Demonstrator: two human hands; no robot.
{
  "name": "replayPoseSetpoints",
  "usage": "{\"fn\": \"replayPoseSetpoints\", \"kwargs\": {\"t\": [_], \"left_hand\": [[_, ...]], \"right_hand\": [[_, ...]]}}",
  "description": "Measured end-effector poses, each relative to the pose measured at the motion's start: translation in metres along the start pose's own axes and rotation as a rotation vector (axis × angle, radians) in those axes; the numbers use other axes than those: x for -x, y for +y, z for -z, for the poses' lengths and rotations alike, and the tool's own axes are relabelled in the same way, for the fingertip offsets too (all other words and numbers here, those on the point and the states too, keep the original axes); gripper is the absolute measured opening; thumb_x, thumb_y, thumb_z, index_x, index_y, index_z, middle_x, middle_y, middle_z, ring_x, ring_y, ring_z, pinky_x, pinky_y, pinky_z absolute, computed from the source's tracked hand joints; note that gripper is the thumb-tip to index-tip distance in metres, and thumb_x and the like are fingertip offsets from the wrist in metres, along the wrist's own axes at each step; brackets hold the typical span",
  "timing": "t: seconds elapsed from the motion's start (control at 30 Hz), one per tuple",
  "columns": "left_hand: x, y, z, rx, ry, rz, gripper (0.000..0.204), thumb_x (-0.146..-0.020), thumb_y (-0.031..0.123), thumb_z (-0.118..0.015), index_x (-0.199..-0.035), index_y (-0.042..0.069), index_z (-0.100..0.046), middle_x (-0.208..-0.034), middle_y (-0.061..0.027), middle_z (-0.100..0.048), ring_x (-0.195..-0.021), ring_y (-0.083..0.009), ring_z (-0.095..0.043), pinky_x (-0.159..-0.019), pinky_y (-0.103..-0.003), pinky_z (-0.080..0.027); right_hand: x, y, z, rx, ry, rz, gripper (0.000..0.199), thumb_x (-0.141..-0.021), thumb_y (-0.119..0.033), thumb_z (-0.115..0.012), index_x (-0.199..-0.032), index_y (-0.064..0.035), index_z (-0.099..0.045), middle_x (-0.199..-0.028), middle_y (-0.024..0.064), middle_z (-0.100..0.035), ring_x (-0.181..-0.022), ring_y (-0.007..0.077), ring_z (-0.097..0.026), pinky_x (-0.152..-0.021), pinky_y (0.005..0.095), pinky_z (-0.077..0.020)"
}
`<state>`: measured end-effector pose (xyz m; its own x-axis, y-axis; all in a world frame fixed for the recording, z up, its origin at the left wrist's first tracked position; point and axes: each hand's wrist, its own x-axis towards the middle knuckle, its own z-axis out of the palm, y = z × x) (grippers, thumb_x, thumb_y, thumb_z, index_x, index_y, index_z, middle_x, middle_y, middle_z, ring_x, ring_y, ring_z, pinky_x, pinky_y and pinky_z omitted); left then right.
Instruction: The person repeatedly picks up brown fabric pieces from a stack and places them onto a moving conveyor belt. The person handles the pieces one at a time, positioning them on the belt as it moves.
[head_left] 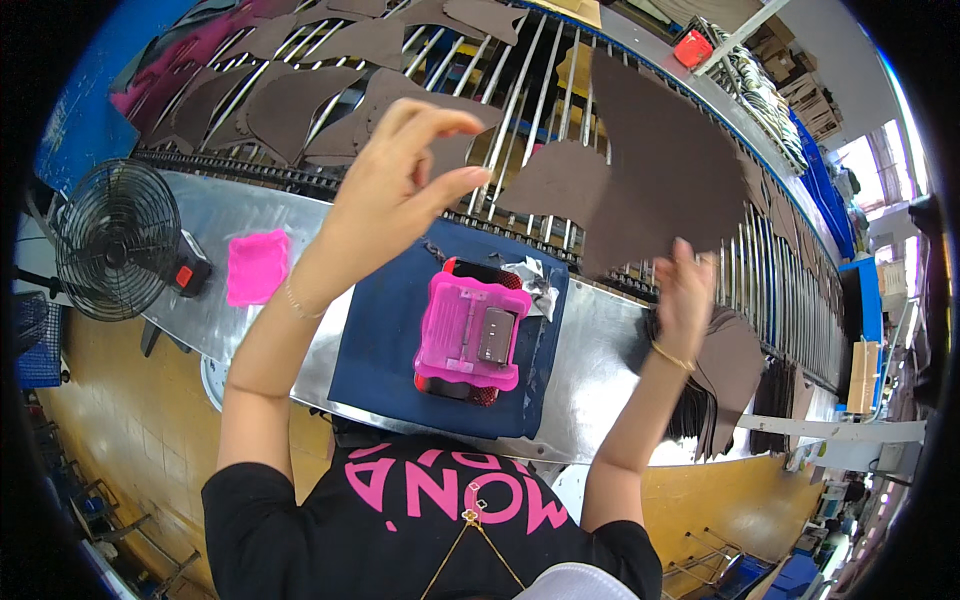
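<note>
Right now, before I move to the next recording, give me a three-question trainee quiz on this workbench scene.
1. True or false: the right hand holds a large dark brown cut piece raised over the roller conveyor.
2. What does the pink box-shaped tool rest on? A) the blue mat B) the floor C) the black fan
3. Fill in: the left hand is raised with fingers spread, holding ____.

Key: 1 true; 2 A; 3 nothing.
</note>
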<state>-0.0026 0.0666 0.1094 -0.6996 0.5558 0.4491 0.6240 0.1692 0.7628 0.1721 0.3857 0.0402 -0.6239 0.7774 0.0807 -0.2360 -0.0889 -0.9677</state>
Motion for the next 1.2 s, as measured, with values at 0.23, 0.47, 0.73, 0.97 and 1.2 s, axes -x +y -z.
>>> {"fn": "replayPoseSetpoints", "kwargs": {"t": [0.23, 0.47, 0.73, 0.97, 1.2], "left_hand": [[0.034, -0.032, 0.026, 0.031, 0.117, 0.119, 0.034, -0.082, 0.014, -0.07, -0.113, 0.008, -0.058, -0.102, -0.0037, -0.049, -0.061, -0.0053, -0.043, -0.054, -0.019, -0.037], [0.04, -0.037, 0.028, 0.048, 0.105, 0.201, 0.037, -0.082, 0.012, -0.069, -0.117, 0.008, -0.057, -0.105, -0.0049, -0.05, -0.065, -0.0043, -0.046, -0.056, -0.017, -0.037], [0.04, -0.062, 0.014, 0.154, 0.007, 0.27, 0.038, -0.088, 0.008, -0.062, -0.124, 0.008, -0.051, -0.111, -0.0038, -0.051, -0.06, -0.0008, -0.039, -0.047, -0.015, -0.031], [0.032, -0.057, -0.011, 0.206, -0.064, 0.232, 0.04, -0.088, 0.011, -0.064, -0.125, 0.008, -0.051, -0.111, -0.0044, -0.051, -0.061, -0.0004, -0.041, -0.045, -0.015, -0.031], [0.036, -0.051, -0.009, 0.186, -0.088, 0.237, 0.042, -0.086, 0.009, -0.065, -0.125, 0.009, -0.051, -0.112, -0.0053, -0.05, -0.063, -0.0014, -0.046, -0.046, -0.015, -0.032]], "right_hand": [[-0.069, 0.159, -0.066, -0.296, -0.087, -0.335, 0.032, -0.092, 0.0, -0.049, -0.12, -0.0102, -0.036, -0.099, 0.0147, -0.057, -0.075, 0.0295, -0.068, -0.059, 0.0354, -0.0606], [-0.033, 0.117, -0.056, -0.192, 0.042, -0.37, 0.042, -0.088, -0.026, -0.065, -0.114, -0.007, -0.038, -0.087, 0.0164, -0.064, -0.069, 0.0207, -0.066, -0.056, 0.029, -0.0566], [0.06, -0.038, 0.174, 1.131, 0.853, 0.225, 0.037, -0.084, -0.033, -0.066, -0.1, 0.001, -0.064, -0.088, 0.0146, -0.068, -0.084, 0.0271, -0.066, -0.077, 0.0379, -0.0499], [0.123, -0.039, 0.293, 1.697, 0.881, -0.302, 0.05, -0.079, -0.041, -0.069, -0.105, 0.0009, -0.065, -0.102, 0.0225, -0.064, -0.102, 0.0377, -0.057, -0.089, 0.042, -0.0458], [0.12, -0.036, 0.304, 1.654, 0.874, -0.303, 0.056, -0.074, -0.041, -0.074, -0.109, 0.0013, -0.062, -0.1, 0.022, -0.064, -0.101, 0.0365, -0.058, -0.088, 0.0428, -0.0459]]}}
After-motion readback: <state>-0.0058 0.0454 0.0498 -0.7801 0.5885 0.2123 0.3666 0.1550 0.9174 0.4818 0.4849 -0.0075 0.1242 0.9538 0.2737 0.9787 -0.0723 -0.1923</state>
